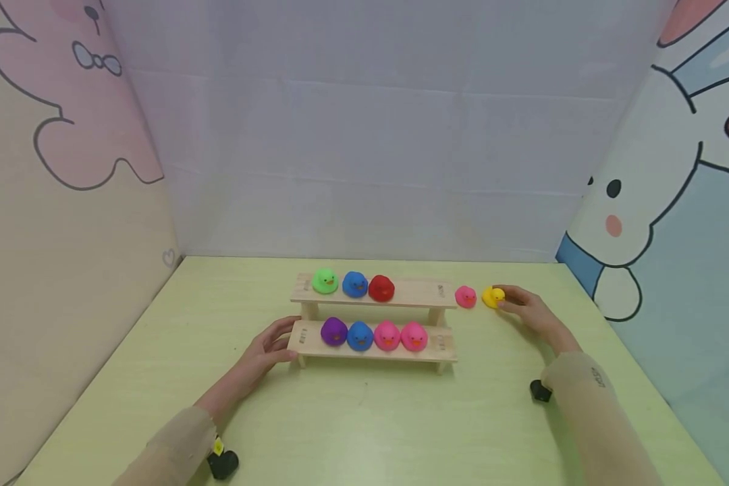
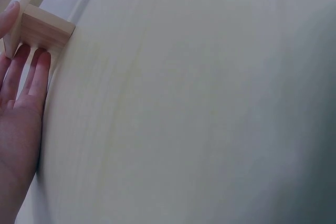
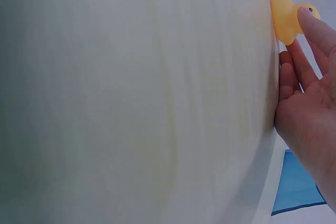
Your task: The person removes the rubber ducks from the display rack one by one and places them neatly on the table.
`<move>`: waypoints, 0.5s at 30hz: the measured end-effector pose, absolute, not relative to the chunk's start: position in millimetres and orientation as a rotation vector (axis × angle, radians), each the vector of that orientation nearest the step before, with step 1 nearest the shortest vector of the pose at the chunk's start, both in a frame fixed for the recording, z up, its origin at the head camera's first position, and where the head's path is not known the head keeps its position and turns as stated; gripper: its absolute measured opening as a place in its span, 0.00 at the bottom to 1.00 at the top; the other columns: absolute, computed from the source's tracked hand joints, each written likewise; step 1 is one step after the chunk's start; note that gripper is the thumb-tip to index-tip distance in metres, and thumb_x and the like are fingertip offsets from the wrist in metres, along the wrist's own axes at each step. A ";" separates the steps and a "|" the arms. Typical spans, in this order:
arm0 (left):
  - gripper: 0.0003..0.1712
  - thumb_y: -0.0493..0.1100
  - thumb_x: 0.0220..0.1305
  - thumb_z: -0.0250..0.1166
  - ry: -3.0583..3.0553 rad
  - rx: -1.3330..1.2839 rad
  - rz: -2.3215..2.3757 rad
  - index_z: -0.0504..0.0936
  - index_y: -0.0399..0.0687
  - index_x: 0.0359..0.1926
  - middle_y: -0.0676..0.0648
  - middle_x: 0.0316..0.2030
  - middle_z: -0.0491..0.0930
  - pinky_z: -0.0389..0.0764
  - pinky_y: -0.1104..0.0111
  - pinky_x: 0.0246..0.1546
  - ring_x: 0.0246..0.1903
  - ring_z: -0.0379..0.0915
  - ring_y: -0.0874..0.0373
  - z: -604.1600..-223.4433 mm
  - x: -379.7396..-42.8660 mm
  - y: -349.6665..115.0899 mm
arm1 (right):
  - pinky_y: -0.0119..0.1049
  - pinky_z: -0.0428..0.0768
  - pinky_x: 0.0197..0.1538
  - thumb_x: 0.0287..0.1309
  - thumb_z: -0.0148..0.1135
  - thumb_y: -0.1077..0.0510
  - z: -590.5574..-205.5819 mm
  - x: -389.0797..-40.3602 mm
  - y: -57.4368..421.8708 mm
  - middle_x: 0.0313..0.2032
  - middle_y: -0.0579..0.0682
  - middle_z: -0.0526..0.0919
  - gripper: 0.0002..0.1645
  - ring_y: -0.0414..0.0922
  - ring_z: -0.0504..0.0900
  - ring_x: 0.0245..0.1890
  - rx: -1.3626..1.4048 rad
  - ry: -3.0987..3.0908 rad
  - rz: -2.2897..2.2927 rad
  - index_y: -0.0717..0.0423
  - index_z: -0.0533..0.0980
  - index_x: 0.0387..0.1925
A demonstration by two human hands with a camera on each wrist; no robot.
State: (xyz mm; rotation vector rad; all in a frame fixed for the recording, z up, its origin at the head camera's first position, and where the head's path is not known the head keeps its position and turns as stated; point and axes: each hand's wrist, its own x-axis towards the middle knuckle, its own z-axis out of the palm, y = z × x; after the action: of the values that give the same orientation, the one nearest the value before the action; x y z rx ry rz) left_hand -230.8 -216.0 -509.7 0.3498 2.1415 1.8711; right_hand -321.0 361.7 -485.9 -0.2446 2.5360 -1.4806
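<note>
A two-tier wooden stand (image 1: 425, 293) holds rubber ducks on both shelves. My left hand (image 1: 273, 343) grips the left end of its lower shelf. In the left wrist view, the thumb lies against the front of the wood (image 2: 47, 27) and the fingers reach behind the end leg. Right of the stand, my right hand (image 1: 531, 312) pinches a yellow rubber duck (image 1: 492, 297) that sits upright at table level. The right wrist view shows the thumb across the head of that duck (image 3: 284, 19). A small pink duck (image 1: 465, 297) sits between the yellow one and the stand.
On the upper shelf stand a green duck (image 1: 325, 281), a blue duck (image 1: 355, 284) and a red duck (image 1: 381, 288). The lower shelf carries a purple duck (image 1: 334, 331), a blue duck (image 1: 360, 336) and two pink ducks (image 1: 387, 335). Cloth-like walls border the table (image 1: 364, 425).
</note>
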 end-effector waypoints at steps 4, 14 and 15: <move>0.38 0.40 0.66 0.63 2.136 0.347 1.875 0.58 0.53 0.74 0.39 0.72 0.61 0.73 0.68 0.58 0.60 0.73 0.63 -509.1 -231.2 -215.3 | 0.65 0.51 0.74 0.71 0.56 0.50 -485.9 -320.8 361.8 0.72 0.67 0.61 0.36 0.63 0.58 0.70 -0.233 2.525 -1.487 0.62 0.59 0.72; 0.39 0.40 0.66 0.63 2.138 0.349 1.876 0.58 0.53 0.74 0.39 0.72 0.60 0.74 0.70 0.57 0.60 0.73 0.65 -511.0 -231.4 -216.0 | 0.67 0.49 0.73 0.71 0.55 0.50 -486.3 -321.2 361.5 0.73 0.67 0.60 0.36 0.64 0.56 0.72 -0.216 2.514 -1.480 0.60 0.58 0.73; 0.39 0.40 0.66 0.63 2.138 0.348 1.876 0.58 0.53 0.74 0.39 0.72 0.60 0.73 0.70 0.57 0.59 0.73 0.64 -510.8 -231.4 -215.9 | 0.67 0.49 0.73 0.71 0.55 0.50 -486.6 -321.5 361.6 0.73 0.67 0.60 0.37 0.64 0.56 0.72 -0.212 2.514 -1.480 0.60 0.58 0.73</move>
State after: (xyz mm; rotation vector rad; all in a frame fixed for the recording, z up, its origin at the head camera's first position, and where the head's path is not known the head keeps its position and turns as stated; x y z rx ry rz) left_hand -231.4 -215.9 -510.8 0.3482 2.1379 1.8759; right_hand -321.5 361.6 -486.6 -0.2117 2.5144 -1.4799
